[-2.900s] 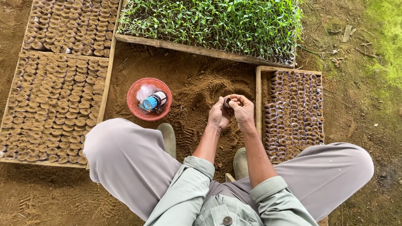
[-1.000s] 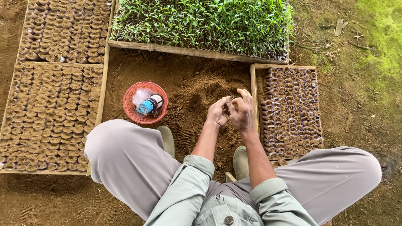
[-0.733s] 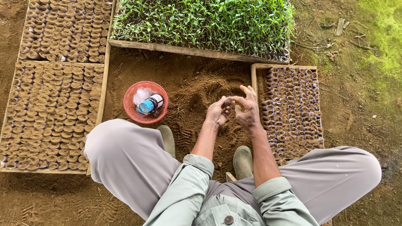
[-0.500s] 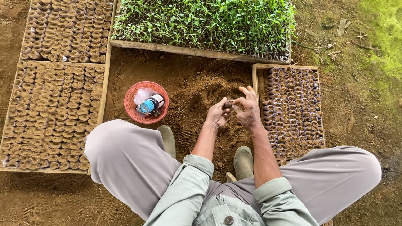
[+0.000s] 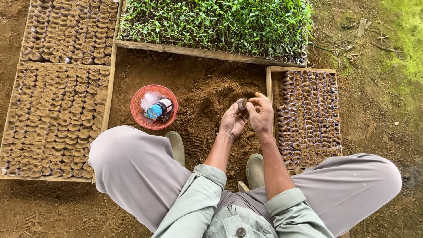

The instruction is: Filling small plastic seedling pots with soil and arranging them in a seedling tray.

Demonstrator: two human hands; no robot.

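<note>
A small soil-filled seedling pot (image 5: 242, 103) is pinched at the fingertips of both hands above a mound of loose brown soil (image 5: 207, 97). My left hand (image 5: 232, 120) cups it from below and the left. My right hand (image 5: 261, 114) grips its right side with thumb and forefinger, the other fingers curled. Just right of my hands stands a wooden tray (image 5: 269, 88) packed with several rows of small filled pots (image 5: 310, 114).
A red mesh basket (image 5: 140, 118) holding a small bottle (image 5: 159, 108) and a plastic bag sits to the left. Wooden trays of filled pots (image 5: 55, 114) lie far left. A tray of green seedlings (image 5: 211, 24) runs along the top. My boots (image 5: 254, 171) and knees frame the bottom.
My right hand's spread fingers have closed onto the pot, and both hands lifted it slightly up and away from me. The pot now shows clearly between the fingertips.
</note>
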